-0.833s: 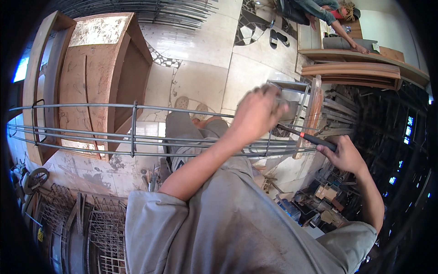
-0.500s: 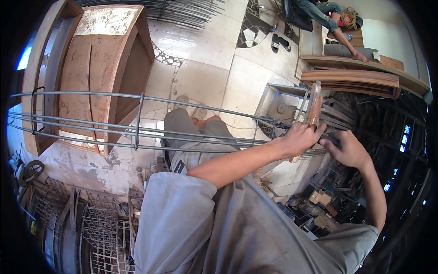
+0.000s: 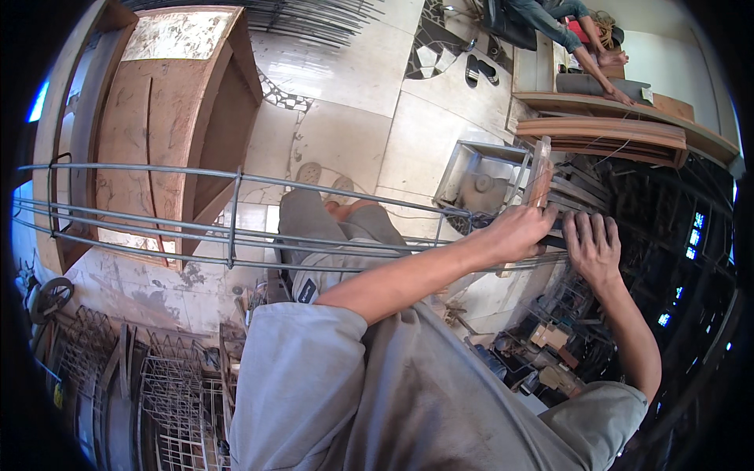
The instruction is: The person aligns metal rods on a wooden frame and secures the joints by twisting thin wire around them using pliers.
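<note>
A long cage of grey steel bars [image 3: 157, 210], joined by square stirrups, stretches from the left across my lap. My left hand [image 3: 522, 233] is closed at the cage's right part, around a dark bar-like tool whose kind its fingers hide. Just to the right, my right hand [image 3: 593, 245] curls its fingers over the tool's dark handle [image 3: 557, 234]. Left of my left hand, a dark tip meets the bars near a stirrup. A worn wooden piece [image 3: 541, 174] stands upright behind my left hand.
A large wooden box frame [image 3: 161, 110] stands at the left. A metal-framed stand [image 3: 485, 177] is beyond my hands. Steel bars [image 3: 314, 17] lie on the floor at the back. Another person's legs [image 3: 561, 35] rest by a wooden bench [image 3: 597, 102]. Wire cages [image 3: 184, 377] are at lower left.
My right hand has rolled over the dark handle, so its knuckles and fingers now show on top. My left hand has turned slightly and stays closed. The other person's leg has shifted.
</note>
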The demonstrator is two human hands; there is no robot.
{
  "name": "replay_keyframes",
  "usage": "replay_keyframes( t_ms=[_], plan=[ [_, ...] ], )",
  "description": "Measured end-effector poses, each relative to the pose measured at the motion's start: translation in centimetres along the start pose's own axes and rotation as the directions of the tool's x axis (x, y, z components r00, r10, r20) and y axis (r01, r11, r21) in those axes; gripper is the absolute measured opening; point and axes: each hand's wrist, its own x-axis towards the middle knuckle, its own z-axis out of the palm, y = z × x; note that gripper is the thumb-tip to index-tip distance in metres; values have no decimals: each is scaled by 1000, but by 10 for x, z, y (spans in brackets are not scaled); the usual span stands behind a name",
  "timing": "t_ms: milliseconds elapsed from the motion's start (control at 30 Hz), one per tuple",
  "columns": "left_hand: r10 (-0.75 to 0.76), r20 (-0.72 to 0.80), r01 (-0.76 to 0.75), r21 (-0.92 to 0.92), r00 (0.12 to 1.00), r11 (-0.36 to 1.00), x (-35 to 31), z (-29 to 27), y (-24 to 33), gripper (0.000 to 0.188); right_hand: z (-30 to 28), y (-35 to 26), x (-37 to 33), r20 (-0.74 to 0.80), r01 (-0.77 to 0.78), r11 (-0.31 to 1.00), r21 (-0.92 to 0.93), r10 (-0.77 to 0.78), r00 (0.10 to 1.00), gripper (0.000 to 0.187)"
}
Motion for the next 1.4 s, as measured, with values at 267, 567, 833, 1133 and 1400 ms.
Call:
replay_keyframes(
  t_ms=[267,567,833,1133,1400],
  plan=[
    [2,-251,52,209,968,977,-18,25,11,68,-11,-2,30,349,-182,938,294,73,934,25],
    [90,-153,-37,316,984,948,-30,15,-6,69,-10,28,35,779,-593,577,562,-129,614,33],
    [-287,-85,297,159,954,942,-53,-72,6,70,37,17,-48,803,-953,-140,270,-513,303,34],
    [-146,309,-106,670,940,735,-93,-52,-13,30,43,-127,-124,790,-273,-962,15,-156,593,33],
    [-185,263,-11,602,947,799,-79,-61,-2,21,8,-249,-133,895,205,-884,420,440,65,33]
  ],
)
